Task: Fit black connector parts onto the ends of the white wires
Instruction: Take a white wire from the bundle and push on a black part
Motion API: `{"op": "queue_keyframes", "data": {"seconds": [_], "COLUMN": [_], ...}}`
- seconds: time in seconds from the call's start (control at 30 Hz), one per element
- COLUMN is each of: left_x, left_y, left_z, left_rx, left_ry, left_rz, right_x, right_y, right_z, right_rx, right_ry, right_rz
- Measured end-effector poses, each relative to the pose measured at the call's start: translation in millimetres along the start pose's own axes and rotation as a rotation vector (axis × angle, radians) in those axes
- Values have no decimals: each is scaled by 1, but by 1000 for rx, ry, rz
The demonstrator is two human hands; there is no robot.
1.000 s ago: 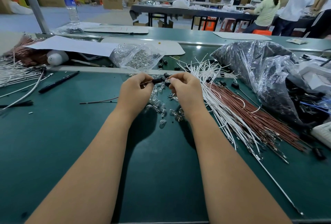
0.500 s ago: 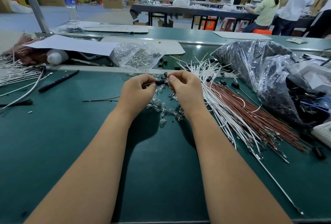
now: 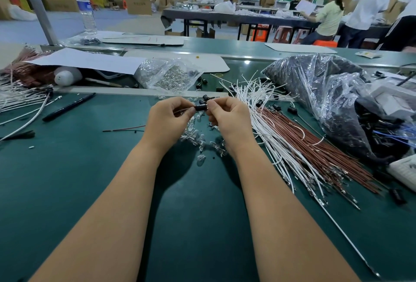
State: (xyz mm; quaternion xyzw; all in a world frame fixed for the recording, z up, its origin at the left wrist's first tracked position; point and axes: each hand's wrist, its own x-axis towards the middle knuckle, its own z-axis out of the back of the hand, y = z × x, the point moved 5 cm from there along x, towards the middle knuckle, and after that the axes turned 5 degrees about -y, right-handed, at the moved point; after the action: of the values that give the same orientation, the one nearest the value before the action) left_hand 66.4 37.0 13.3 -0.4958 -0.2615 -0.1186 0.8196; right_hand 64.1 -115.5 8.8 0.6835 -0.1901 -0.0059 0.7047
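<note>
The black connector part (image 3: 200,107) sits just past the desk's (image 3: 90,180) centre, toward 12 o'clock, pinched between both hands: left hand (image 3: 167,121) at 9 o'clock, right hand (image 3: 229,119) at 3. It looks light, rigid and small, best gripped by its barrel. White wires (image 3: 265,124), thin and floppy, lie at 3 o'clock. The water bottle's (image 3: 86,9) label is unreadable.

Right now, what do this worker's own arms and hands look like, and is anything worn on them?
Both forearms are bare right up to the bottom edge of the picture: no sleeves in view. The left hand and right hand wear no gloves, and no rings, watch or wristband show. Fingernails look short and unpainted.
</note>
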Motion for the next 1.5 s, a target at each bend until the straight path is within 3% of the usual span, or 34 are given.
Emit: {"op": "queue_keyframes", "data": {"seconds": [0.47, 0.83, 1.0, 1.17, 1.5], "left_x": [-1, 4, 4, 6, 3], "left_y": [2, -2, -15, -24, -13], "left_z": [-6, -5, 5, 12, 25], "left_rx": [-101, -112, -16, 276, 431], "left_ry": [18, -22, -83, -105, -146], "left_rz": [121, 87, -83, -273, -137], "right_x": [-5, -5, -5, -6, -3], "right_y": [3, 5, 13, 18, 17], "right_z": [-4, -4, -7, 1, 13], "right_rx": [-17, 18, 30, 28, 93], "right_ry": [20, 17, 9, -105, -233], "right_rz": [20, 30, 79, 150, 154]}}
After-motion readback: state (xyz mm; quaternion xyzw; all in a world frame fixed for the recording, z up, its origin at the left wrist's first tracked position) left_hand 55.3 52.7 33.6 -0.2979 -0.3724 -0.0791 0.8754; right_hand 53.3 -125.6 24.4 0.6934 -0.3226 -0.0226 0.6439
